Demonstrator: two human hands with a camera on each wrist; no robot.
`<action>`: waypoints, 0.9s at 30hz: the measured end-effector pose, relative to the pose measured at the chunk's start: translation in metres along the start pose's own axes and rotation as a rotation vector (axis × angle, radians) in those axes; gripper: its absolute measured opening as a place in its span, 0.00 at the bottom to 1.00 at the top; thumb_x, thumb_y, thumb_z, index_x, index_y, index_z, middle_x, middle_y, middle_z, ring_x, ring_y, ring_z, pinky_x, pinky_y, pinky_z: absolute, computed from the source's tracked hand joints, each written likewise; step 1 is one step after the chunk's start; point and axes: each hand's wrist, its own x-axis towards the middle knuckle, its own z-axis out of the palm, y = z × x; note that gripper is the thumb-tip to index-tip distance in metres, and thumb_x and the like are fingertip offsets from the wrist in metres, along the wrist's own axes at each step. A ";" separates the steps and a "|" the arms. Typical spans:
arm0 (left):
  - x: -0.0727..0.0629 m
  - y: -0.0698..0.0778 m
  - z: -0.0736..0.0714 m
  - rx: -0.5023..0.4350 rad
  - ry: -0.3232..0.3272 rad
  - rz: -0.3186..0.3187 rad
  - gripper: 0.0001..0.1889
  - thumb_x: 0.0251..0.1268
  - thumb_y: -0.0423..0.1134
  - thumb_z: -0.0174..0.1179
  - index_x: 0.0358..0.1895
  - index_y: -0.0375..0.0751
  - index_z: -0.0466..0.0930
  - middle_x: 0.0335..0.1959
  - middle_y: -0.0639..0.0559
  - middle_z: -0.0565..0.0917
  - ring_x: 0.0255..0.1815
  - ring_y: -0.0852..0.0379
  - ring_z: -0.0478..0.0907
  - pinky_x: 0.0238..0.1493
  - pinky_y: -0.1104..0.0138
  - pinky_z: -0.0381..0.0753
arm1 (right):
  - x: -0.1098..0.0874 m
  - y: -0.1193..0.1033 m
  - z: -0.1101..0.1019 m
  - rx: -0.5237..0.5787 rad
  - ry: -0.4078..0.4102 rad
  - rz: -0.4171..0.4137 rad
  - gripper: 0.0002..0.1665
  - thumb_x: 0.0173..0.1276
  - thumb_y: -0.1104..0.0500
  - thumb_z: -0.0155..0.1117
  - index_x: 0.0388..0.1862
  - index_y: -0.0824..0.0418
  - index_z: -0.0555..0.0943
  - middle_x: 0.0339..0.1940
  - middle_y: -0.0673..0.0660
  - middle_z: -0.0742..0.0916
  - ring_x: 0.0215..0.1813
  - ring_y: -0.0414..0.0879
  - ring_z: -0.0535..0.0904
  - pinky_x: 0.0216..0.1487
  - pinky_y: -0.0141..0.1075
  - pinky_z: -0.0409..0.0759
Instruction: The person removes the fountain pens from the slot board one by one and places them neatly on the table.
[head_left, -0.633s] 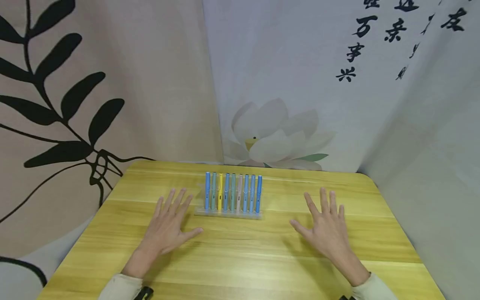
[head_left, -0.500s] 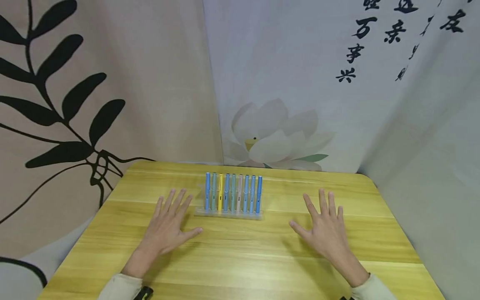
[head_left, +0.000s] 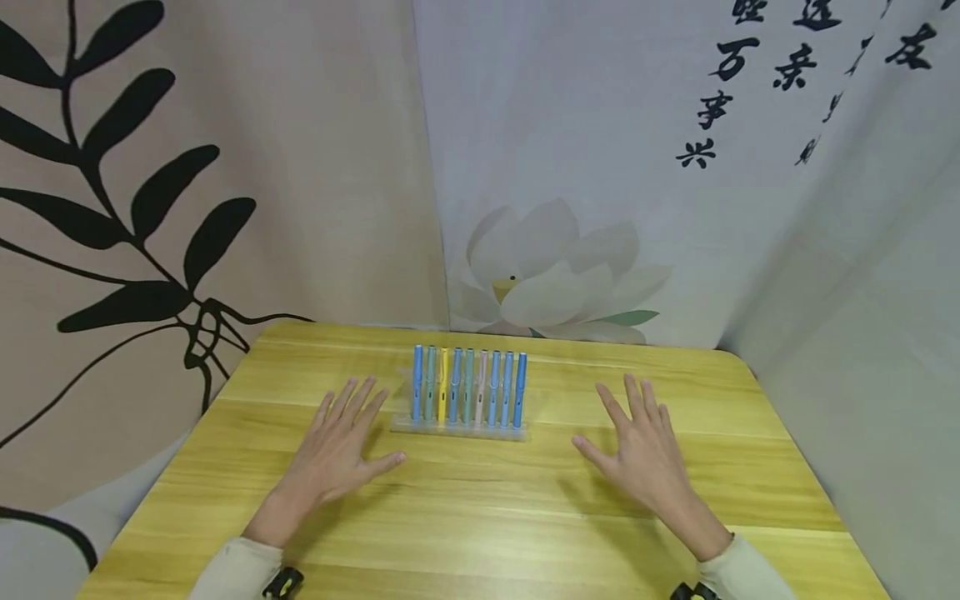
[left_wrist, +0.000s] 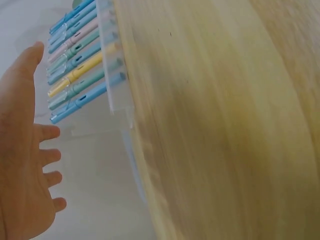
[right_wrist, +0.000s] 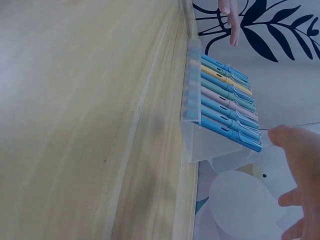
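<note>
Several capped pens in blue, green, yellow and pink stand in a row in a clear plastic pen stand [head_left: 459, 430], beyond my hands on the table. The yellow pen [head_left: 443, 387] is third from the left. My left hand [head_left: 333, 454] is to the left of the stand and nearer to me, fingers spread, holding nothing. Farther off on the other side, my right hand [head_left: 645, 458] is spread with its palm down and bears nothing. Both hands cast shadows on the wood. In the right wrist view the pens [right_wrist: 227, 102] lean back in the stand, and neither hand touches them.
The wooden table [head_left: 480, 517] has its far edge close to a cloth backdrop [head_left: 570, 167] printed with a lotus and black characters. Another cloth with dark leaves [head_left: 150, 308] hangs at the left. Dark straps [head_left: 283, 582] circle the wrists.
My right hand has shifted slightly left and its fingers have come a little closer together. The left hand has hardly moved. The pens stay in the stand, and the head view has shifted slightly.
</note>
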 end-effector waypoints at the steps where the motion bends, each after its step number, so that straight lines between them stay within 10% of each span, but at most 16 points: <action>1: 0.000 -0.001 0.000 -0.009 -0.002 0.002 0.53 0.64 0.75 0.53 0.81 0.40 0.55 0.83 0.39 0.48 0.83 0.35 0.44 0.77 0.38 0.43 | 0.001 0.000 0.001 0.008 0.000 -0.005 0.54 0.66 0.26 0.61 0.80 0.56 0.65 0.82 0.71 0.56 0.81 0.72 0.48 0.70 0.73 0.56; 27: 0.016 -0.033 0.020 -0.450 -0.150 -0.050 0.41 0.71 0.61 0.62 0.77 0.39 0.64 0.78 0.37 0.62 0.77 0.32 0.58 0.69 0.32 0.59 | 0.043 -0.024 0.022 0.316 -0.060 -0.047 0.45 0.71 0.32 0.62 0.78 0.55 0.68 0.80 0.65 0.65 0.76 0.68 0.63 0.64 0.70 0.68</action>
